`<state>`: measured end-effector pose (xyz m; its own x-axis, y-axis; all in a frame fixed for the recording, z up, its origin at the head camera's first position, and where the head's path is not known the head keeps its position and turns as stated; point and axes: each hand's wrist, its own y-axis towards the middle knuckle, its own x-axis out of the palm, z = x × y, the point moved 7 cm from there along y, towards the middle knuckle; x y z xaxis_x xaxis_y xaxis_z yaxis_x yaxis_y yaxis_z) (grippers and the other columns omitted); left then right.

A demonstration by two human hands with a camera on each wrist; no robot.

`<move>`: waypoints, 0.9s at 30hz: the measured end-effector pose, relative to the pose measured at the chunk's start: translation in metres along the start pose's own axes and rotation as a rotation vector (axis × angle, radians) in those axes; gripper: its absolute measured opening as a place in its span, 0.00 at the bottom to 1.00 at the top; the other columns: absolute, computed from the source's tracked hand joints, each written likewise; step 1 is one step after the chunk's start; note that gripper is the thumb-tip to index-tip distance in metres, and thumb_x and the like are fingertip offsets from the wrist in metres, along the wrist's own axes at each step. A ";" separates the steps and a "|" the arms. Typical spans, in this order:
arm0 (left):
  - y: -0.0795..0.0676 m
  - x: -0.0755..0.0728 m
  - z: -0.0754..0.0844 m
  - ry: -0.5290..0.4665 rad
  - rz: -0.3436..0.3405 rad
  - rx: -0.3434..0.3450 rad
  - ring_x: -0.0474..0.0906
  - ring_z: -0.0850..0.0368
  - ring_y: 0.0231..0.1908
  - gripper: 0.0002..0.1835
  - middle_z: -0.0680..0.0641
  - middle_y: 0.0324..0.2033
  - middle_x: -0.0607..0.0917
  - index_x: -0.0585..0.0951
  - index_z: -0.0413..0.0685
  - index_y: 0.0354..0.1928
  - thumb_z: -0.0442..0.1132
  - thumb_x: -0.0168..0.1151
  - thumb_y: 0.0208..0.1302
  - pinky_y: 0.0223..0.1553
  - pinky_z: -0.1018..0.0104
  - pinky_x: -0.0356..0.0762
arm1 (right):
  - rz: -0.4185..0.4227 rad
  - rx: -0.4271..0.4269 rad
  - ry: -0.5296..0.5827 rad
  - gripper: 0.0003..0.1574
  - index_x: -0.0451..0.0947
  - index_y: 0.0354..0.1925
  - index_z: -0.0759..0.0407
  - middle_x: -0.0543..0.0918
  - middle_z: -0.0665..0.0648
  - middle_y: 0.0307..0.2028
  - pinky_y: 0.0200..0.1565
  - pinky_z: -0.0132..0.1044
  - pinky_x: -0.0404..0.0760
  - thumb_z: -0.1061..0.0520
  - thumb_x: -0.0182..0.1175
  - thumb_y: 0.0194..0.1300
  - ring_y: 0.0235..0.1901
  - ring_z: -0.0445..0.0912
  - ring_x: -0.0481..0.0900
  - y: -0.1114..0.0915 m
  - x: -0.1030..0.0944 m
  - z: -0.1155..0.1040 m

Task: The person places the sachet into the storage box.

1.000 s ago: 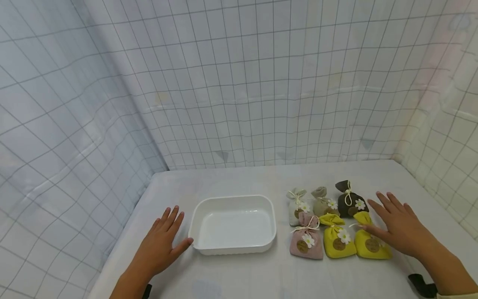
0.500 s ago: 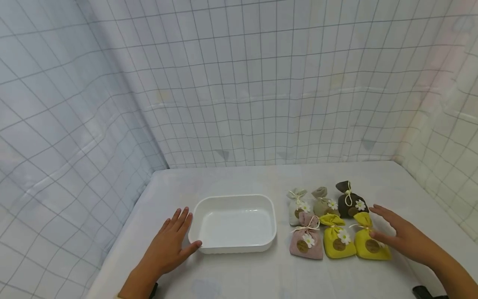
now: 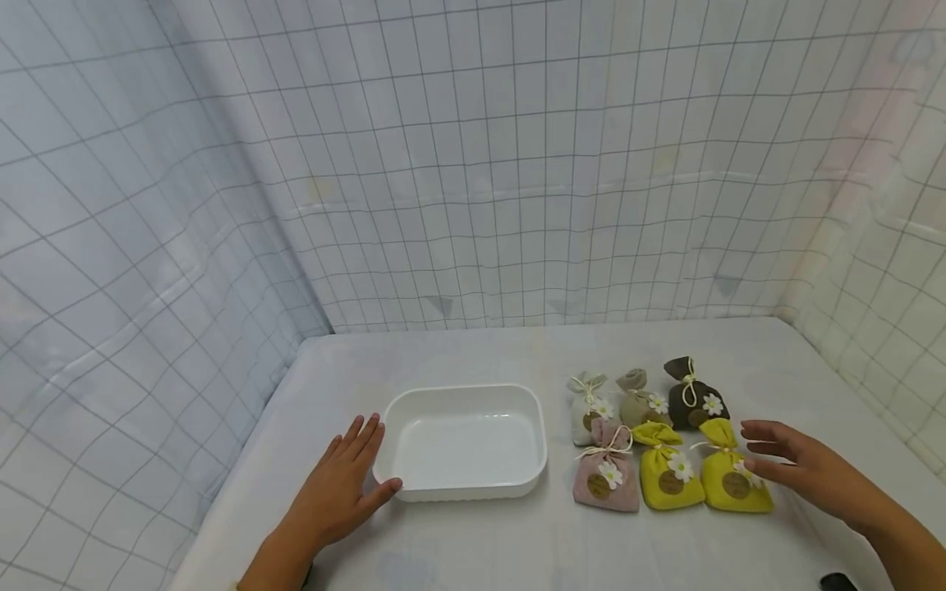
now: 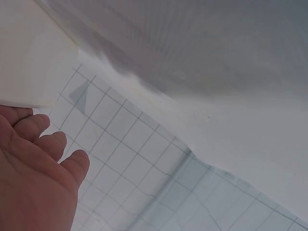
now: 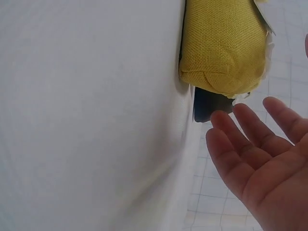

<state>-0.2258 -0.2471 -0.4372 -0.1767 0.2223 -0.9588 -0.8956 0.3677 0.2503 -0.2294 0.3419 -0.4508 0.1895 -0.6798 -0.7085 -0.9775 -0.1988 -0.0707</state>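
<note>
A white rectangular dish [image 3: 466,483] stands on the table, and my left hand [image 3: 336,488] rests at its left side with fingers extended and thumb at the near left corner. In the left wrist view the fingertips [image 4: 57,144] lie right at the dish wall [image 4: 33,57]. My right hand [image 3: 805,468], fingers relaxed and slightly bent, hovers beside the rightmost yellow drawstring pouch [image 3: 727,468], holding nothing. The right wrist view shows that pouch [image 5: 224,48] just beyond the fingers. A second yellow pouch [image 3: 665,468] and a pink pouch [image 3: 609,468] lie left of it, each with a white flower.
Behind the front pouches lie a light grey pouch [image 3: 585,417], a beige pouch [image 3: 637,404] and a dark brown pouch [image 3: 691,394]. White cloth covers the table [image 3: 473,542]. Grid-patterned curtains [image 3: 502,205] enclose the back and both sides.
The left hand has moved right to the dish's side. My right hand has moved down and slightly right, turning sideways from palm-down with its fingers bending more. Pouches and dish stay put.
</note>
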 end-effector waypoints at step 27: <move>-0.002 0.002 0.008 0.014 0.023 0.048 0.50 0.44 0.75 0.44 0.41 0.75 0.58 0.62 0.36 0.74 0.63 0.55 0.69 0.74 0.63 0.38 | -0.181 0.152 0.245 0.41 0.58 0.69 0.73 0.70 0.75 0.62 0.38 0.44 0.82 0.49 0.60 0.71 0.57 0.63 0.74 -0.002 0.014 0.017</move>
<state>-0.2216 -0.2401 -0.4386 -0.2030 0.2183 -0.9545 -0.8709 0.4053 0.2779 -0.2264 0.3450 -0.4723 0.3593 -0.7962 -0.4868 -0.9253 -0.2361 -0.2969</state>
